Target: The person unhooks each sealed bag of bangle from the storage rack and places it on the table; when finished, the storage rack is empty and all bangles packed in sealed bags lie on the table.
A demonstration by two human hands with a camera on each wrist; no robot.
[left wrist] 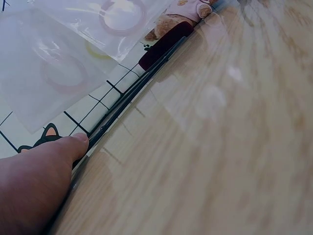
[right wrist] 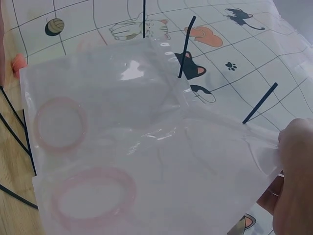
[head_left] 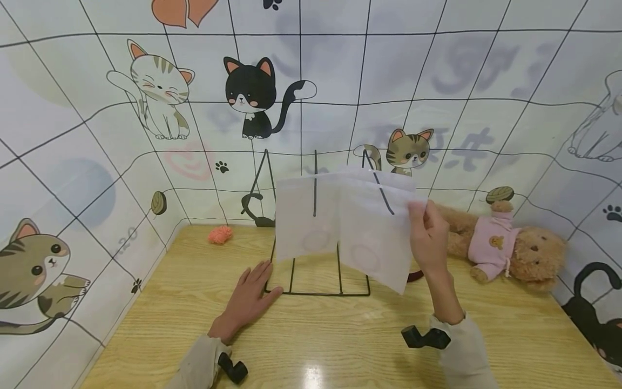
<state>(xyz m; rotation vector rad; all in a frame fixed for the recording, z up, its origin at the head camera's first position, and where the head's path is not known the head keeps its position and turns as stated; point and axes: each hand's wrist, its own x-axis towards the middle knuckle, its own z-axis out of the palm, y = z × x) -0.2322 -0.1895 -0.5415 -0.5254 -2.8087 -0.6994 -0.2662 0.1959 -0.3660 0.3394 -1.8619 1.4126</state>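
Most of the hanging looks done, as I judge it; the left bag (head_left: 302, 219), a translucent pouch with a pink ring (right wrist: 83, 125) near its bottom, hangs at the middle prong (head_left: 315, 197) of a black wire rack (head_left: 320, 294) with no hand on it, so its place seems settled; the right bag (head_left: 371, 232), much like it and with a second pink ring (right wrist: 131, 191), hangs at the right prong (head_left: 381, 189), its upper outer corner pinched by the right hand (head_left: 430, 237); whether that prong passes fully through the top I cannot tell, so I count this one as nearly placed, with letting go not yet done; the left prong (head_left: 254, 183) bears no bag, and nothing shows whether one is meant for it; the left hand (head_left: 248, 294) holds nothing, lying palm down with fingers straight on the table (head_left: 340, 340) at the rack's front left corner, its thumb seeming to touch the base wire; the teddy bear (head_left: 505, 246) lies right of the rack and the orange fuzzy ball (head_left: 220, 234) sits at the back left, neither apparently part of the work.
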